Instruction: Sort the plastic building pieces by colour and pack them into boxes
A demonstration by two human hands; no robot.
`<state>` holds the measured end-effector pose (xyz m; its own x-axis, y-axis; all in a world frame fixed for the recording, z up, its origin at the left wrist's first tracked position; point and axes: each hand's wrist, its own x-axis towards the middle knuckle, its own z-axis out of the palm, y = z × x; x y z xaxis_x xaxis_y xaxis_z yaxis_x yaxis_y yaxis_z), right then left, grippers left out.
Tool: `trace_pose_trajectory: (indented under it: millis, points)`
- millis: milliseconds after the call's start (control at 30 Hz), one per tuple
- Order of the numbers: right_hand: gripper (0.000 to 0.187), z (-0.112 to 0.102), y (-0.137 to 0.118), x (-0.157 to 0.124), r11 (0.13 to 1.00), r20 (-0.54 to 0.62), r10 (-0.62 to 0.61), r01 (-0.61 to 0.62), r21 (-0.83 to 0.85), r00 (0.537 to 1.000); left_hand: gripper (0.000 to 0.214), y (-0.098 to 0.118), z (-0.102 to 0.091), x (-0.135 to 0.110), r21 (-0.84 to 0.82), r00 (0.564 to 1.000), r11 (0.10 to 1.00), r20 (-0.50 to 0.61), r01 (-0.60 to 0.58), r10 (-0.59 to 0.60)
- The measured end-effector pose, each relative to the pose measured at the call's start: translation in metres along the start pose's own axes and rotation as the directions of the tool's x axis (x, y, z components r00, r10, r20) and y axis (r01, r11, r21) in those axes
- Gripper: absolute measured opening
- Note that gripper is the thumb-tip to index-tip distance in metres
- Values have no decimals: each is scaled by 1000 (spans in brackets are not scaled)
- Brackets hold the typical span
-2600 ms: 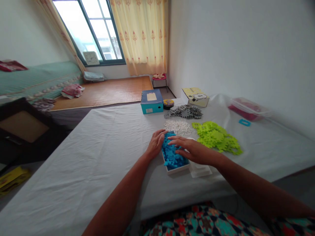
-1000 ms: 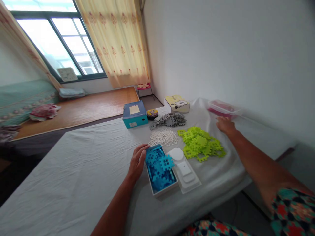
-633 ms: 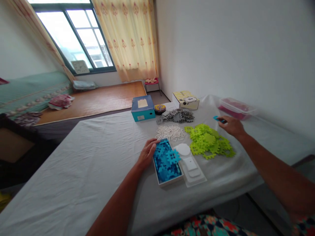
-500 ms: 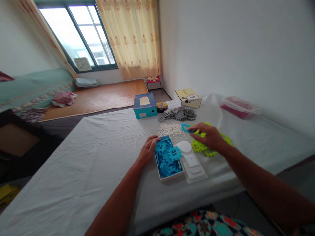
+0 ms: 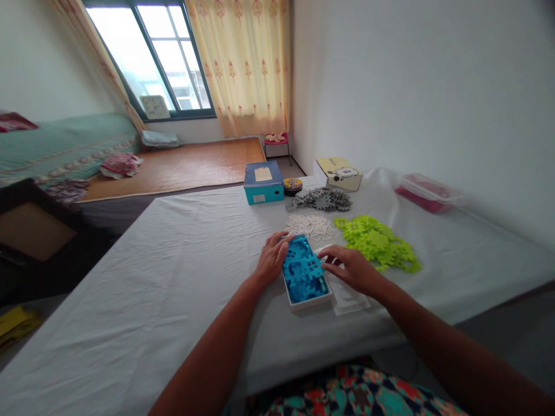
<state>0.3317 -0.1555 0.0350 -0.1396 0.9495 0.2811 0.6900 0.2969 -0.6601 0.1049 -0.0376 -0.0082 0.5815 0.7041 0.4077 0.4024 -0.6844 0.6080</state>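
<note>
A white open box (image 5: 310, 303) full of blue interlocking plastic building pieces (image 5: 303, 289) lies in front of me. My left hand (image 5: 274, 254) grips its far left edge, fingers curled over the corner. My right hand (image 5: 347, 267) is at the box's right side, thumb and fingers apart, the tips close to a blue window-shaped piece (image 5: 313, 266) on top of the pile. I see nothing held in it. Partly under my right hand lies a clear plastic tray (image 5: 351, 301) with white parts.
Beyond the box are white pieces (image 5: 310, 225) and grey pieces (image 5: 323, 199); lime-green pieces (image 5: 375, 242) lie to the right. Farther back stand a blue box (image 5: 263, 184), a round tin (image 5: 292, 185), a yellow box (image 5: 340, 173) and a lidded plastic container (image 5: 427, 193).
My right hand has moved left and down from above the green pieces to the box's edge. The blue piece it held is out of its fingers. My left hand stays on the box.
</note>
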Motion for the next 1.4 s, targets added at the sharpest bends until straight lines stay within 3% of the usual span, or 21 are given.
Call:
trace_pose_trajectory:
  millis: [133,267,400,533,600,700,833,1000,1167,1267,1400]
  points:
    - [15,22,-8,2,991,-120,-100,87,-105,988,51,-2,0,0,5,1000,1000,-2,-23,23]
    - [18,15,-8,0,966,-127,-191,163,-201,973,46,0,-3,1,16,999,999,-29,-43,43]
    - [25,-4,6,-20,954,-233,-125,53,-294,964,47,5,-5,1,-10,997,1000,-76,-21,20]
    - [56,2,20,-48,903,-94,-38,-6,-430,995,49,13,-11,-1,-96,986,990,-141,-106,92]
    - [67,12,23,-57,885,-59,-2,-25,-464,998,46,19,-15,-1,-89,977,977,-99,-196,187]
    - [68,24,22,-60,859,-75,45,-77,-505,996,34,34,-21,1,-3,954,955,58,-296,295]
    - [64,30,23,-55,819,-95,57,-101,-565,994,33,59,-22,5,111,920,935,253,-337,301]
    - [63,34,29,-56,791,-114,38,-99,-603,993,48,76,-15,4,185,914,925,308,-331,265]
    - [65,36,31,-58,794,-132,23,-98,-600,991,43,71,-6,4,103,940,951,217,-292,265]
    - [63,36,30,-58,791,-146,15,-101,-603,989,42,66,-4,8,-81,959,960,62,-270,275]
    - [63,35,29,-58,793,-140,12,-94,-602,990,41,62,-16,13,-330,974,921,-159,-208,163]
